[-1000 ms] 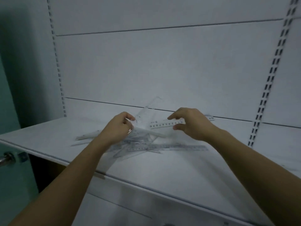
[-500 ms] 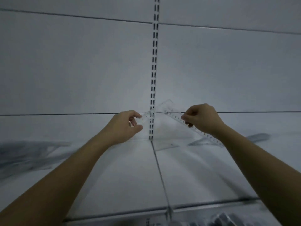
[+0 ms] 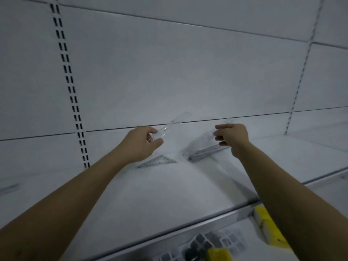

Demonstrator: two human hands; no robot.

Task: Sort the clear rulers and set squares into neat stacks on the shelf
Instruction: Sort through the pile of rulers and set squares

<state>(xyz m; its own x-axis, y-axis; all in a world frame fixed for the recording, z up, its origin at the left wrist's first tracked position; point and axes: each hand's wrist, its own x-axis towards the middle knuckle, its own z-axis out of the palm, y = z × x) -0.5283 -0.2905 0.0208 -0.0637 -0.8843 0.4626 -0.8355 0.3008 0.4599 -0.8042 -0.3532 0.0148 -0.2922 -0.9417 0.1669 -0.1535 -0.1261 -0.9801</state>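
While left hand pinches clear piece, perhaps set square, right hand pinches ruler, tilted above ruler stack near wall.

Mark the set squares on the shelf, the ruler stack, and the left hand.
set squares (image 3: pixel 157 161): head view, top face.
ruler stack (image 3: pixel 206 153): head view, long side.
left hand (image 3: pixel 140 146): head view, back of hand.

No legible writing anywhere: the clear ruler held aloft shows only dark tick marks, and the yellow boxes below appear unprinted, perhaps through blur.
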